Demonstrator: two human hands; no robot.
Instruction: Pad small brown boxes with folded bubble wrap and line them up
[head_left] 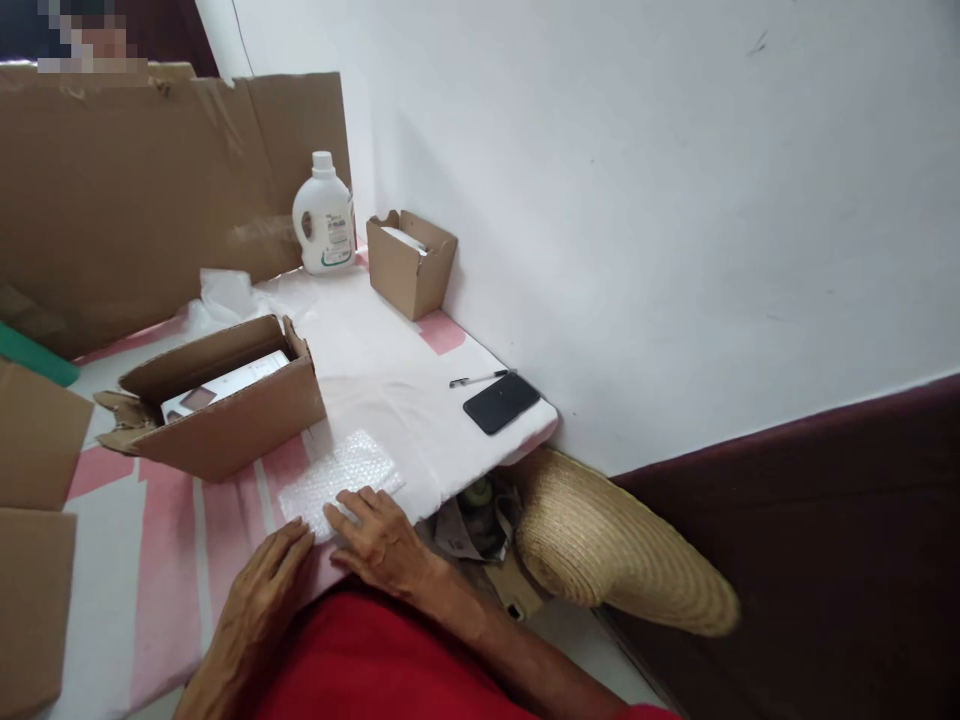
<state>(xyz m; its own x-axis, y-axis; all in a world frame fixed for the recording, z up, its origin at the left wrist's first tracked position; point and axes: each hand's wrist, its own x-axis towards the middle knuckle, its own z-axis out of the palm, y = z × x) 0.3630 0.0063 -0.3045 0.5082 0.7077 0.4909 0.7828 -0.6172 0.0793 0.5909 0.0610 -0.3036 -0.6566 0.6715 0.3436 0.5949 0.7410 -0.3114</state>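
Note:
A clear piece of bubble wrap (345,474) lies flat at the table's near edge; whether it is a sheet or a pouch I cannot tell. At its near left corner, my left hand (271,568) rests with fingers stretched out side by side, touching the wrap. My right hand (386,540) lies over the near right part, its fingers somewhat spread on the plastic. Just beyond the wrap stands an open cardboard box (247,425) with a white printed box (225,388) inside.
A white jug (327,225) and a smaller open carton (412,275) stand towards the wall. Near the right corner are a black phone-like slab (501,402) and a pen (477,379). Cardboard (165,180) walls the back. A straw hat (600,540) hangs beside the table.

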